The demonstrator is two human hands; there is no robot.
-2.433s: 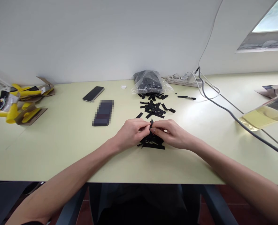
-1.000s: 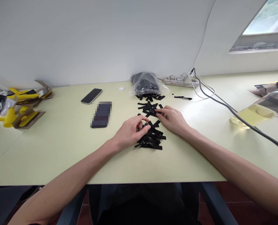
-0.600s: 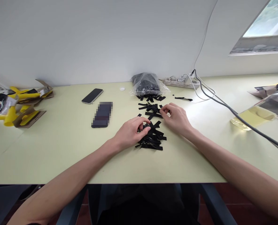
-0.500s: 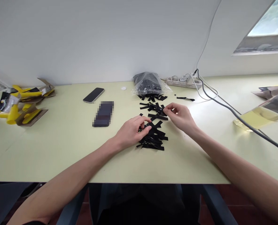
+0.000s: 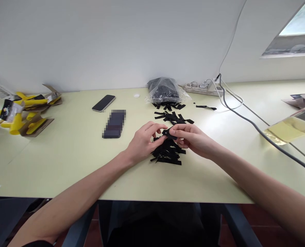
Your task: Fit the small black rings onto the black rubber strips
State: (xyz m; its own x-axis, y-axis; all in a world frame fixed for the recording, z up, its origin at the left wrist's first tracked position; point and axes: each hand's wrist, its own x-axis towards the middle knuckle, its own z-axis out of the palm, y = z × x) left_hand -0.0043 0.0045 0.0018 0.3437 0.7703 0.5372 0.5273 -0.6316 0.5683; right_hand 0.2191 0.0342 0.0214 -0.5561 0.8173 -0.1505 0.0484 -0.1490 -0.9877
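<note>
My right hand (image 5: 191, 139) pinches a short black fabric strap (image 5: 169, 133) between thumb and fingers, over the near pile. A small shiny stud shows on the strap. The strap's left end lies between the thumb and index finger of my left hand (image 5: 146, 140). Those left fingers are curved and apart, and whether they touch the strap is hard to see. Under both hands is a heap of similar black straps (image 5: 168, 156), partly hidden by my fingers. Just beyond lies a smaller group of black straps (image 5: 177, 118).
At the wall a clear plastic bag (image 5: 164, 91) spills more black straps. Two phones, one black (image 5: 104, 103) and one pixelated (image 5: 115, 123), lie to the left, with yellow items (image 5: 15, 123) farther out. To the right are a power strip (image 5: 200, 87), cables and a yellow tape roll (image 5: 287, 130).
My right hand has come back from the farther strap group toward my left hand, bringing a black strap with it. My left hand has stayed nearly in place.
</note>
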